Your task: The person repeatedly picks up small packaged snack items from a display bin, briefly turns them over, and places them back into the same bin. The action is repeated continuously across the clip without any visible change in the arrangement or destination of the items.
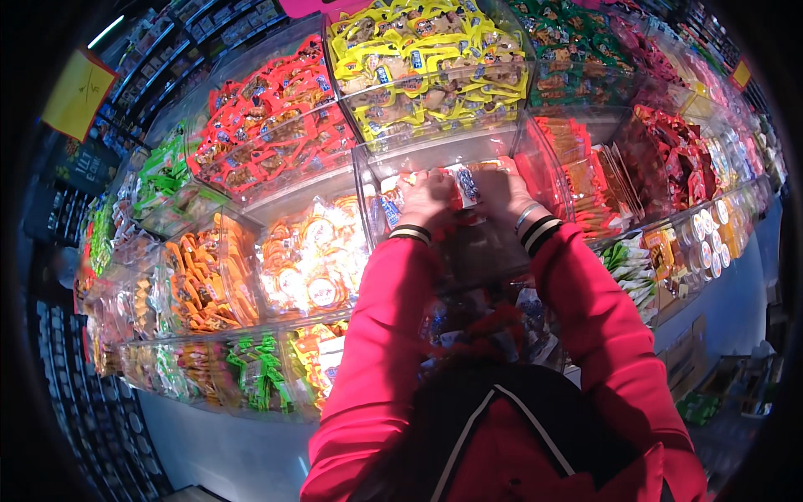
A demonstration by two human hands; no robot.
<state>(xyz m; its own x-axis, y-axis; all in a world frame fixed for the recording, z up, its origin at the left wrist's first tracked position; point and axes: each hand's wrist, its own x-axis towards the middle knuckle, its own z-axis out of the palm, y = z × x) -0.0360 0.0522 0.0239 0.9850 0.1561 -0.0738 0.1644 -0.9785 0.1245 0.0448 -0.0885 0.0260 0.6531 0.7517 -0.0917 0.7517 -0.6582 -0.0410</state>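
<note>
At the upper left we see dark shelves (219, 23) filled with goods, a white light strip (105, 32) glowing near them and a yellow sign (79, 94) with a red edge. Below runs the display stand's pale side panel (226, 439), with cardboard (686, 358) near its right end.

Your left grip (425, 199) and right grip (505, 197) are among small packets (466, 186) at the far end of a clear bin (483, 249), yellow-edged packets (427, 46) beyond it and glare-lit packets (311, 255) to its left.
</note>
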